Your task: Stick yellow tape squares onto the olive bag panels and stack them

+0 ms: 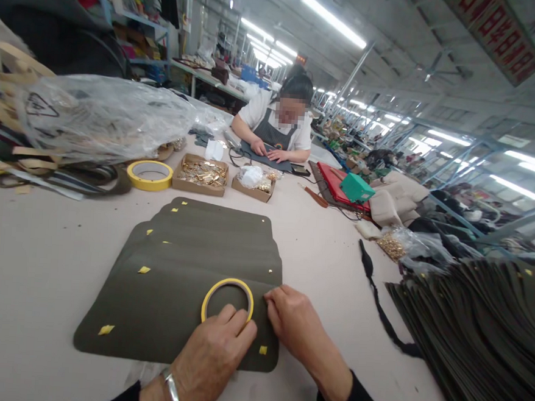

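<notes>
Fingers (229,320) of the left hand (213,355) are curling loosely over the near edge of a thin yellow tape ring (227,300), pressing it flat rather than gripping it, while a metal bangle (172,390) is showing at that wrist. Just to the right, the right hand (295,324) is lying palm down with its fingers bent and their tips touching the right edge of the top dark olive leather panel (163,309), holding nothing. That panel is lying at the front of an overlapping stack of like panels (219,234) fanning away across the pale table (38,258), each one carrying small yellow tabs (106,330) near its corners. Beyond the stack, a wider roll of yellow tape (150,174) is sitting beside a cardboard box of gold hardware (201,174) and a second small box (253,186). A large clear plastic bag (103,116) is spreading over the far left of the table. At the right, a big heap of dark panels (482,338) is piling up, with a black strap (379,300) trailing near it. Across the table, another person (277,125) in a white shirt and grey apron is sitting with both hands on dark material, near a red case (337,187) and a green box (356,187).
</notes>
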`<state>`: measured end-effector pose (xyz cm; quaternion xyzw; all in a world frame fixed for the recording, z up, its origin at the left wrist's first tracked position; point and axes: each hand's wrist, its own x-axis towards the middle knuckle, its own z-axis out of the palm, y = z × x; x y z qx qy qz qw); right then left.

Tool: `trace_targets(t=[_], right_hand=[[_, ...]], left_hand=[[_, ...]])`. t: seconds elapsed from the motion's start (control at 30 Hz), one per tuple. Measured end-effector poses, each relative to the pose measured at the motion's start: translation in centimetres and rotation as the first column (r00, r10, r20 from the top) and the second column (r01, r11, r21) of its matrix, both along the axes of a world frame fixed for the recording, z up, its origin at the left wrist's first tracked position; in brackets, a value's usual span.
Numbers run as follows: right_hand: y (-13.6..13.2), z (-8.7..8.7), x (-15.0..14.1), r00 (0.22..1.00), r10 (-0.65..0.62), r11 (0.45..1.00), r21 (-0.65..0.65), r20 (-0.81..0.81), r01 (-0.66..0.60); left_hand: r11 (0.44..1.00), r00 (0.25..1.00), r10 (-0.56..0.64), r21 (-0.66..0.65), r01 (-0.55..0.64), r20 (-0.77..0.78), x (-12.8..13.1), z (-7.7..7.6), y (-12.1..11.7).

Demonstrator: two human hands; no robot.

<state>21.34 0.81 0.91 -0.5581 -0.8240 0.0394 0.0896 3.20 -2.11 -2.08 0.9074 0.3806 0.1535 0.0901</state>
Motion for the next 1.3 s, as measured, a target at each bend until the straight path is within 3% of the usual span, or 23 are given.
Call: trace_targets(t=[0.17, 0.27, 0.37, 0.47, 0.57, 0.67, 0.73, 0.83, 1.0, 1.2, 1.3], right_hand=[[1.3, 0.3, -1.7, 0.952, -0.301, 0.948, -0.091, 0.059, 0.305], [1.3, 0.8, -2.1, 0.934, -0.357, 0.929, -0.092, 0.031, 0.358], [0.2, 1.6, -1.8, 0.957, -0.288, 0.952, -0.115, -0.040, 0.282], [-2.0, 2.3, -1.0, 0.980, -0.177, 0.970, -0.182, -0.087, 0.159], [-4.1, 3.0, -0.4, 0.946, -0.163, 0.980, -0.154, -0.280, 0.124], [-5.4, 3.7, -0.6, 0.827, -0.088, 0.996, -0.067, -0.556, 0.060], [-5.8, 3.9, -1.1, 0.789, 0.041, 0.999, 0.001, -0.613, -0.050], [-6.2, 3.5, -1.8, 0.815, 0.177, 0.984, 0.106, -0.552, -0.142], [-6.3, 1.9, -2.1, 0.855, 0.290, 0.943, 0.280, -0.430, -0.180], [-6.4, 0.6, -2.1, 0.838, 0.302, 0.914, 0.387, -0.454, -0.120], [-6.3, 0.7, -2.6, 0.796, 0.165, 0.962, 0.272, -0.583, -0.001]], left_hand=[[1.000, 1.000, 0.017, -0.022, -0.017, -0.007, 0.2, 0.3, -0.2], [1.000, 1.000, 0.029, -0.012, -0.029, 0.012, 0.2, 0.2, -0.3], [0.999, 0.989, 0.027, 0.034, -0.033, 0.145, -0.6, 0.3, -0.2], [0.994, 0.922, -0.039, 0.105, -0.002, 0.384, -1.7, 0.9, -0.2], [0.992, 0.854, -0.059, 0.123, -0.005, 0.518, -2.6, 2.0, -0.6], [0.998, 0.868, -0.004, 0.061, -0.030, 0.497, -2.9, 2.8, -1.3], [0.998, 0.879, 0.014, 0.044, -0.040, 0.477, -2.7, 2.9, -1.7], [0.996, 0.886, 0.012, 0.073, -0.051, 0.463, -2.5, 2.6, -2.2], [0.990, 0.902, 0.027, 0.117, -0.085, 0.431, -2.2, 2.2, -2.5], [1.000, 0.943, 0.022, -0.005, -0.021, 0.332, -2.3, 2.8, -2.2], [0.998, 0.960, 0.015, 0.048, -0.029, 0.280, -2.4, 3.1, -1.4]])
